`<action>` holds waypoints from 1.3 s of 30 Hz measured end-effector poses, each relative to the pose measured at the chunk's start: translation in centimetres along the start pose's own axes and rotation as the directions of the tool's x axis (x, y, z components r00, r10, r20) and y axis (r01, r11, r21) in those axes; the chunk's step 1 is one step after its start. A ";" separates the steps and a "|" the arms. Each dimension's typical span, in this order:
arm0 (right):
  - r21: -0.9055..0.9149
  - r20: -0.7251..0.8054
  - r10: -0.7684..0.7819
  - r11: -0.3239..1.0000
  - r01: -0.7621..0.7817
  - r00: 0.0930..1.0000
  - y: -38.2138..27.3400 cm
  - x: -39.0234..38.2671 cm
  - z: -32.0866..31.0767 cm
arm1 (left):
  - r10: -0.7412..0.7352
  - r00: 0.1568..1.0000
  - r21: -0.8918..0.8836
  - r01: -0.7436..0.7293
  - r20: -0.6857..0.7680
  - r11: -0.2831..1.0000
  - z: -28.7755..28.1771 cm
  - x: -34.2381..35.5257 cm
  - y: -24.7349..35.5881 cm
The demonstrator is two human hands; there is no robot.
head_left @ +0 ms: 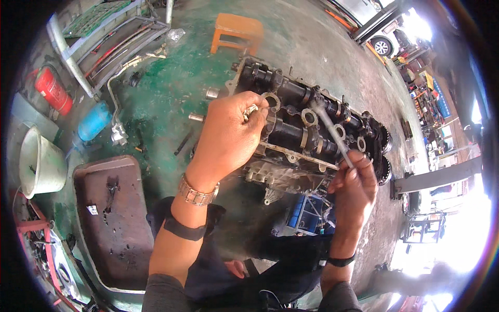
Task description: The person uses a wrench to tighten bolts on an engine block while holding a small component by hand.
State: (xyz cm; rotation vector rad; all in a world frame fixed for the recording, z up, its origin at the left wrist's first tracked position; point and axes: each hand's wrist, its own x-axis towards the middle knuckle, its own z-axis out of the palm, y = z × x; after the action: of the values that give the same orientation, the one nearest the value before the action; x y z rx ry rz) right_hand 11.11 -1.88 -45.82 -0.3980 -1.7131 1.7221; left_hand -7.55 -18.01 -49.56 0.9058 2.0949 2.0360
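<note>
In front of me stands an engine cylinder head (291, 136) with dark camshafts, round spark plug openings and toothed wheels at its right end. My left hand (228, 125) is closed over its left part. A small shiny metal piece (250, 111) shows between the thumb and fingers, its kind mostly hidden. My right hand (356, 184), at the near right edge of the engine part, grips a slim grey rod-shaped tool (337, 136). That tool slants up and left across the camshafts. Its far end is smeared by motion, so I cannot tell its kind or whether it touches anything.
An orange stool (239, 30) stands beyond the engine part. At left are an oily brown tray (78, 208), a whitish bucket (44, 166), a blue cylinder (93, 122) and a red fire extinguisher (53, 91). A blue crate (306, 213) sits below the engine part.
</note>
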 end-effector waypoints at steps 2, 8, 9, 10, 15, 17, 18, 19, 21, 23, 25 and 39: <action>-0.059 0.030 -0.012 0.998 0.014 0.999 0.8 -1.7 0.2 | 0.016 1.000 -0.012 -0.016 -0.004 1.000 -0.1 -0.1 -0.2; 0.045 -0.031 0.010 0.999 -0.009 0.999 2.5 -4.3 1.4 | 0.026 1.000 -0.052 -0.026 -0.004 0.998 0.1 -0.2 -0.4; 0.040 -0.055 0.040 0.998 -0.038 0.998 2.7 -4.6 1.7 | 0.030 1.000 -0.062 -0.030 -0.006 0.998 0.1 -0.2 -0.5; 0.062 -0.099 0.069 0.996 -0.063 0.993 3.0 -4.9 2.1 | 0.033 0.999 -0.071 -0.034 -0.006 0.997 0.2 -0.2 -0.5; 0.260 -0.208 0.233 0.949 -0.176 0.950 4.4 -5.9 3.4 | 0.061 0.998 -0.047 -0.061 -0.001 0.997 0.1 -0.2 -0.5; 0.306 -0.184 0.271 0.929 -0.207 0.945 4.9 -6.1 3.7 | 0.047 0.999 -0.059 -0.047 0.001 0.997 0.1 -0.3 -0.5; 0.290 -0.203 0.289 0.930 -0.224 0.935 5.1 -6.1 3.8 | 0.018 1.000 -0.061 -0.017 0.009 0.998 0.1 -0.4 -0.5; 0.305 -0.206 0.304 0.923 -0.234 0.930 5.3 -6.1 4.0 | -0.011 1.000 -0.064 0.012 0.017 0.998 0.1 -0.4 -0.4; 0.354 -0.180 0.310 0.906 -0.233 0.933 5.6 -6.1 4.2 | 0.056 0.998 -0.079 -0.059 -0.033 0.995 0.3 -0.3 -0.4; 0.362 -0.179 0.321 0.900 -0.241 0.930 5.7 -6.1 4.4 | 0.081 0.995 -0.081 -0.085 -0.055 0.993 0.5 -0.2 -0.3; 0.350 -0.185 0.325 0.904 -0.246 0.928 5.7 -6.3 4.6 | 0.060 0.997 -0.076 -0.064 -0.050 0.995 0.5 -0.3 -0.2; 0.305 0.005 0.319 0.902 -0.305 0.948 4.8 -7.7 6.8 | 0.070 0.997 0.059 -0.069 -0.015 0.996 0.8 -0.4 0.5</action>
State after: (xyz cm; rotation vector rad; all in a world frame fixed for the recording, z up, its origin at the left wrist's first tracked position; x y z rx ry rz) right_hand 11.26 -11.61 -51.67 -0.5900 -1.3755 2.1506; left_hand -6.69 -17.50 -49.33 0.9870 2.1724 2.0311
